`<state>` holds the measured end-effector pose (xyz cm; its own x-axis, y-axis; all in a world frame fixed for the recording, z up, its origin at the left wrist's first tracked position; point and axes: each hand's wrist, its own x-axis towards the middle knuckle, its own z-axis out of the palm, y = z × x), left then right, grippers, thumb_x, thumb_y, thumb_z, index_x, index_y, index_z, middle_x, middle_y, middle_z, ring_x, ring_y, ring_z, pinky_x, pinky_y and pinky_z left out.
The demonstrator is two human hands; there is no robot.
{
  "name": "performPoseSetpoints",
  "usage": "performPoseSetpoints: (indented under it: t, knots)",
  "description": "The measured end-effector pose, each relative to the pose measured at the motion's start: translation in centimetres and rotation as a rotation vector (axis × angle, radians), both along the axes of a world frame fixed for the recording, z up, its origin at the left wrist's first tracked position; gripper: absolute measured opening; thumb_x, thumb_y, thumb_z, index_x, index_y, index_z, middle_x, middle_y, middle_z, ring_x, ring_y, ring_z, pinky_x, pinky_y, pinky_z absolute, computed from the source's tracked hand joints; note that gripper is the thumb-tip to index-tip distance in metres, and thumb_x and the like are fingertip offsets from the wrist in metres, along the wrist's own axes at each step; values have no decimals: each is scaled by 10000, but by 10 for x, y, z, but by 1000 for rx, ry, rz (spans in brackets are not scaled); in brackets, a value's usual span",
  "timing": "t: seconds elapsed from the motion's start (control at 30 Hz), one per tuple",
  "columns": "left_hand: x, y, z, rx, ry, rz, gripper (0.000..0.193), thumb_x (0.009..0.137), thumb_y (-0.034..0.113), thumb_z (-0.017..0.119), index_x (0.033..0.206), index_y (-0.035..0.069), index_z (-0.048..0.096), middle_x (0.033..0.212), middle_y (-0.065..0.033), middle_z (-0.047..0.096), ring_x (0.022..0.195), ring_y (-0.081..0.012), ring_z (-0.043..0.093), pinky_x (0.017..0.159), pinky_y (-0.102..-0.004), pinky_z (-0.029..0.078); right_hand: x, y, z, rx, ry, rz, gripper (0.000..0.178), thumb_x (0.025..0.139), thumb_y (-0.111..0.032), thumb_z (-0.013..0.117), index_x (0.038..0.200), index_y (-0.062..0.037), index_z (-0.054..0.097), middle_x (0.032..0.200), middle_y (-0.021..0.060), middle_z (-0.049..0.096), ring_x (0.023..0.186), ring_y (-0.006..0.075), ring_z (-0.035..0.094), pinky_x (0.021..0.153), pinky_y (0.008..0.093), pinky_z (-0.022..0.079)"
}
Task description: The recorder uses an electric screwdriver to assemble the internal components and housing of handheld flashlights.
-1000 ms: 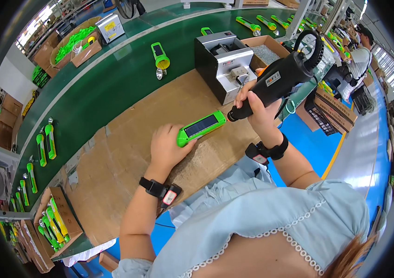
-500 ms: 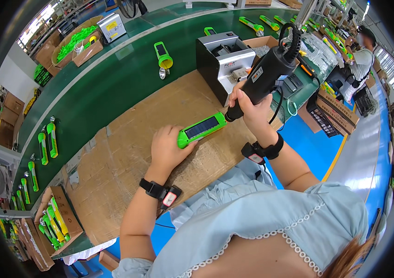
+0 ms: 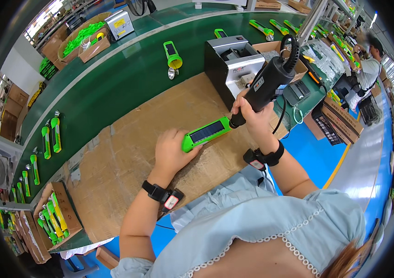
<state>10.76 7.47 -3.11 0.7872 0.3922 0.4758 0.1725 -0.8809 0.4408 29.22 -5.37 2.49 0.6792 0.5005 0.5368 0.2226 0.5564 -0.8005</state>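
Observation:
A green flashlight point(image 3: 208, 133) with a dark solar panel on its upper face lies on the cardboard in front of me. My left hand point(image 3: 171, 150) is closed around its left end, the thumb along the near side. My right hand point(image 3: 256, 119) grips a black electric screwdriver point(image 3: 269, 82), held tilted, with a cable at its top. The screwdriver's lower tip meets the flashlight's right end; the bit itself is hidden.
Cardboard point(image 3: 136, 139) covers the near bench beside a green conveyor belt point(image 3: 127, 65) carrying several flashlights. A black-and-silver machine point(image 3: 227, 69) stands beyond my right hand. At the left is a box of flashlights point(image 3: 69, 204). A co-worker point(image 3: 371, 65) sits far right.
The whole view has shifted slightly, so most things appear a little further right. Both hands keep their grip on the flashlight and the electric screwdriver.

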Motion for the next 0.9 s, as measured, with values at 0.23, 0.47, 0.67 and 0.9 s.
performPoseSetpoints:
  t: [0.23, 0.47, 0.67, 0.9]
  knots:
    - [0, -3, 1, -1, 15, 7, 373, 658, 322, 757, 898, 62, 640, 846, -111, 594, 823, -305, 570, 730, -401, 446, 1, -1, 0, -42, -11, 24, 343, 774, 50, 598, 1040, -32, 398, 700, 53, 566, 577, 117, 565, 515, 256, 470]
    - [0, -3, 1, 14, 28, 15, 355, 654, 291, 773, 898, 64, 650, 842, -115, 615, 808, -304, 585, 715, -393, 458, -1, 2, -6, 12, -41, 11, 435, 768, 59, 634, 1105, -43, 379, 752, 36, 571, 611, 99, 565, 531, 241, 464]
    - [2, -2, 1, 6, 4, 6, 370, 659, 321, 760, 890, 55, 648, 823, -118, 593, 803, -307, 570, 716, -398, 454, 4, 7, -3, -139, -40, 12, 489, 762, 42, 657, 1158, -56, 388, 784, 11, 562, 651, 77, 553, 559, 229, 457]
    - [0, -4, 0, -8, 57, 28, 377, 657, 324, 759, 887, 48, 646, 842, -122, 596, 828, -311, 568, 729, -400, 451, 11, -9, 24, 133, -122, -2, 461, 827, -38, 609, 1208, 13, 354, 751, 112, 582, 588, 168, 583, 534, 287, 482]
